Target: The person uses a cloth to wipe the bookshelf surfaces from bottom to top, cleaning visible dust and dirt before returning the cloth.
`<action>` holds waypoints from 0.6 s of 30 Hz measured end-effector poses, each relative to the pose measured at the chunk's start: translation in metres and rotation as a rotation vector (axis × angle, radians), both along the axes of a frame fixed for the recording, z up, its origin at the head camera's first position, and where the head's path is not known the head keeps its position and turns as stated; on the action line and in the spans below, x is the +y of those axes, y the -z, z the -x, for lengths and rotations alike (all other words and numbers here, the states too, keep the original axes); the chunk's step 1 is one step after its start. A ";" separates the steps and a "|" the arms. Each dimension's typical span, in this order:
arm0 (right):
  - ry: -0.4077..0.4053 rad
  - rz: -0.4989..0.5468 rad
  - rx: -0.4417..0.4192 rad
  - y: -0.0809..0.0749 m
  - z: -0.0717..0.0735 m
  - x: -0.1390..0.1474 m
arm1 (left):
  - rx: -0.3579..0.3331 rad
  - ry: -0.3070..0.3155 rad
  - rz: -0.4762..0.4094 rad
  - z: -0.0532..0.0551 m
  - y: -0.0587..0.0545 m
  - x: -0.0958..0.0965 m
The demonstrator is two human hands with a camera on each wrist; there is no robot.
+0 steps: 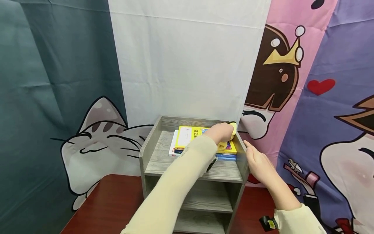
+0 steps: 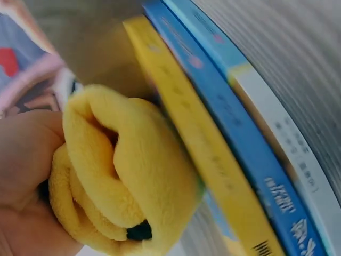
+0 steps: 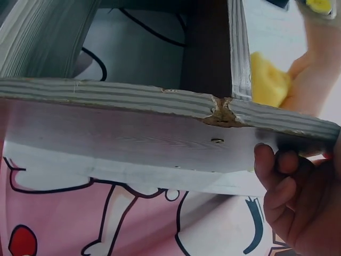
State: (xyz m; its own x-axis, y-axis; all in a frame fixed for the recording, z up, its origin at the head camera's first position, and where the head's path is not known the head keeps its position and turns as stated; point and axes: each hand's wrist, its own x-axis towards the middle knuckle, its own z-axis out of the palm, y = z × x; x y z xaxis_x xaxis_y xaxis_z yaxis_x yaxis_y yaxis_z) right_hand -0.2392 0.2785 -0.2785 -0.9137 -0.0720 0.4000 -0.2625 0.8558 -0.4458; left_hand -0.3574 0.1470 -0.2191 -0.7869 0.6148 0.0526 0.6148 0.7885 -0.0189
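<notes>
My left hand [image 1: 221, 132] grips a folded yellow cloth [image 2: 154, 170] at the right end of the small grey wood-grain shelf's top tier. In the left wrist view the cloth lies against or close beside the edge of a yellow book [image 2: 202, 144]. Under that book are a blue book [image 2: 229, 122] and a white and light-blue book [image 2: 282, 122]. The left forearm hides part of the stack in the head view. My right hand [image 1: 261, 164] rests at the outer face of the right side panel [image 1: 241, 156], its fingers slightly bent.
Lower tiers of the shelf [image 1: 208, 195] open toward me. It stands on a reddish-brown table [image 1: 117, 198]. A cartoon-printed curtain [image 1: 187, 65] hangs close behind it. The panel's front edge is chipped [image 3: 221, 112].
</notes>
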 end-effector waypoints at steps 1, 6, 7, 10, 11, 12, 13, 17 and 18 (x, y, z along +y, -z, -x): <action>-0.003 0.004 0.004 0.000 0.000 0.000 | -0.014 0.018 0.002 -0.006 -0.002 -0.001; -0.016 0.001 0.011 -0.003 0.000 0.000 | -0.091 0.094 -0.042 -0.036 -0.013 -0.009; -0.016 0.003 0.010 -0.004 0.000 0.001 | -0.101 0.098 -0.063 -0.040 -0.013 -0.010; -0.012 0.019 0.006 -0.005 -0.001 0.001 | -0.087 0.074 -0.143 -0.043 -0.009 -0.010; -0.015 0.028 0.004 -0.004 -0.001 0.002 | -0.081 0.054 -0.175 -0.042 -0.006 -0.009; -0.017 0.039 0.002 -0.004 -0.001 0.002 | -0.069 0.033 -0.197 -0.040 -0.004 -0.008; -0.022 0.051 -0.002 -0.003 -0.001 0.002 | -0.062 0.014 -0.219 -0.040 -0.002 -0.007; -0.043 0.081 -0.005 -0.001 -0.001 0.001 | -0.021 -0.008 -0.223 -0.043 0.004 -0.005; -0.044 0.080 -0.006 -0.001 -0.001 0.001 | -0.019 -0.003 -0.219 -0.046 0.004 -0.005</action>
